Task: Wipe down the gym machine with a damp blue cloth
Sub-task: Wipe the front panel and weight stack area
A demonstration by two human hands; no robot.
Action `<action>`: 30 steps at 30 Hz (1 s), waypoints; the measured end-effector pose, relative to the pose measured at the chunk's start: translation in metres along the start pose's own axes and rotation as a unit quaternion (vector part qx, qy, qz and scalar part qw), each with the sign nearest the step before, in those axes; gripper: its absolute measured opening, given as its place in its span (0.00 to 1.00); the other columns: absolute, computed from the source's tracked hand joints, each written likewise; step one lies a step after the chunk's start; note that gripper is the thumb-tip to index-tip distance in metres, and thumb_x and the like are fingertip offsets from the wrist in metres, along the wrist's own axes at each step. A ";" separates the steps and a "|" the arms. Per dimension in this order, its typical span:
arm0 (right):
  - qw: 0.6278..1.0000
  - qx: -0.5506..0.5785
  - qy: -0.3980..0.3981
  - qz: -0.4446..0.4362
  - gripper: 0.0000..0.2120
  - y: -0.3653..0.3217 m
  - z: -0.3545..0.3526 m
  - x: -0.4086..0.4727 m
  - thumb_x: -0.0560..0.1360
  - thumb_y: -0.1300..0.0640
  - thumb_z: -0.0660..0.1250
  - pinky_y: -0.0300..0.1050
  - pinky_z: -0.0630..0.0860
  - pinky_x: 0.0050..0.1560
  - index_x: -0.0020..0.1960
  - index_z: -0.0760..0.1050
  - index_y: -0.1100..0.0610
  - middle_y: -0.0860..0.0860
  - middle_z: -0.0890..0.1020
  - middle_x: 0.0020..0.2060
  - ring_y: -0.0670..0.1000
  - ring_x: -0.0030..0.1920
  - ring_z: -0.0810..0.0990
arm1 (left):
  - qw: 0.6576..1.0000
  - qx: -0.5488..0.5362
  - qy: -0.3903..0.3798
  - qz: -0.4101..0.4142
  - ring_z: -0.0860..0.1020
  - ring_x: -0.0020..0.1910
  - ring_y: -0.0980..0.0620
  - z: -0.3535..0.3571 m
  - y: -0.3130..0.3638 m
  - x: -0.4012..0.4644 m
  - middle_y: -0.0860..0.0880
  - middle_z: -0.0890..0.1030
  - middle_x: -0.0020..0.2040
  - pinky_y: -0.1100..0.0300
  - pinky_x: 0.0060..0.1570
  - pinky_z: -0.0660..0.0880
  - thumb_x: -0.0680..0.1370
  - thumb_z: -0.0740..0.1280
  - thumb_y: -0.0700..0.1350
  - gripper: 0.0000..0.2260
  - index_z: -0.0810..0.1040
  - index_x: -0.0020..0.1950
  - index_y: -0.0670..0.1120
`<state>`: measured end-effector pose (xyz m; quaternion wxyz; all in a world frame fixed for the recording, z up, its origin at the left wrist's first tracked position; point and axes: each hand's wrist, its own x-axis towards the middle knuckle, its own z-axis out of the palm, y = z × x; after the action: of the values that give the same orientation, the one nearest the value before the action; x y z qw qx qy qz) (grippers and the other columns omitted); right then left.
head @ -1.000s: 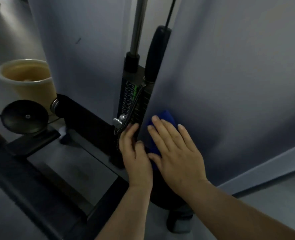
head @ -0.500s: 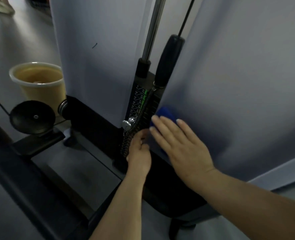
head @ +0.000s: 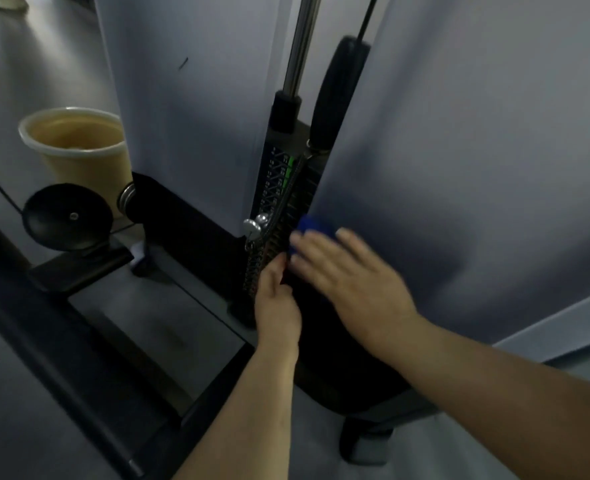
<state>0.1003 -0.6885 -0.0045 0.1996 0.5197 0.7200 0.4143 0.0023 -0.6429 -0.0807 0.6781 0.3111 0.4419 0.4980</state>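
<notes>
Where smooth grey panel (head: 459, 150) meets ribbed stack (head: 283, 216), flat right hand (head: 352, 275) on blue cloth (head: 316, 225).

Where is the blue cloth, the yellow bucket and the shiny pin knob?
blue cloth (head: 312, 225), head view, the corner above the fingers.
yellow bucket (head: 89, 168), head view, its outer wall.
pin knob (head: 252, 225), head view, its round silver head.

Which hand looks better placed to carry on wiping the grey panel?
The right hand, probably: its straight fingers press the blue cloth flat against the grey panel. The left hand rests by the weight stack, holding no cloth.
</notes>
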 end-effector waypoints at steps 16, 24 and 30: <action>0.999 0.035 -0.013 -0.015 0.31 -0.034 0.027 -0.029 0.78 0.58 0.52 0.57 0.27 0.73 0.79 0.46 0.59 0.57 0.44 0.79 0.56 0.79 0.42 | 0.923 0.124 0.038 0.363 0.73 0.65 0.59 -0.009 0.078 -0.021 0.55 0.74 0.65 0.62 0.65 0.71 0.79 0.63 0.39 0.17 0.75 0.65 0.54; 0.996 0.039 -0.074 -0.010 0.33 -0.051 0.024 -0.016 0.80 0.57 0.48 0.60 0.18 0.66 0.78 0.32 0.59 0.59 0.28 0.75 0.58 0.72 0.25 | 0.936 0.226 -0.014 0.268 0.78 0.53 0.63 -0.032 0.072 0.013 0.52 0.76 0.59 0.67 0.55 0.74 0.82 0.64 0.45 0.09 0.78 0.55 0.59; 0.987 0.078 -0.139 -0.034 0.35 -0.044 0.018 -0.004 0.81 0.54 0.49 0.61 0.17 0.62 0.77 0.29 0.59 0.59 0.22 0.71 0.57 0.70 0.22 | 0.966 0.204 -0.022 0.155 0.81 0.49 0.55 -0.032 0.055 0.021 0.50 0.81 0.49 0.46 0.56 0.79 0.83 0.61 0.44 0.07 0.73 0.57 0.56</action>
<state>0.0896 -0.6905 -0.0510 0.2707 0.5616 0.7326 0.2732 -0.0463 -0.6066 -0.0522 0.5243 0.5181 0.4654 0.4899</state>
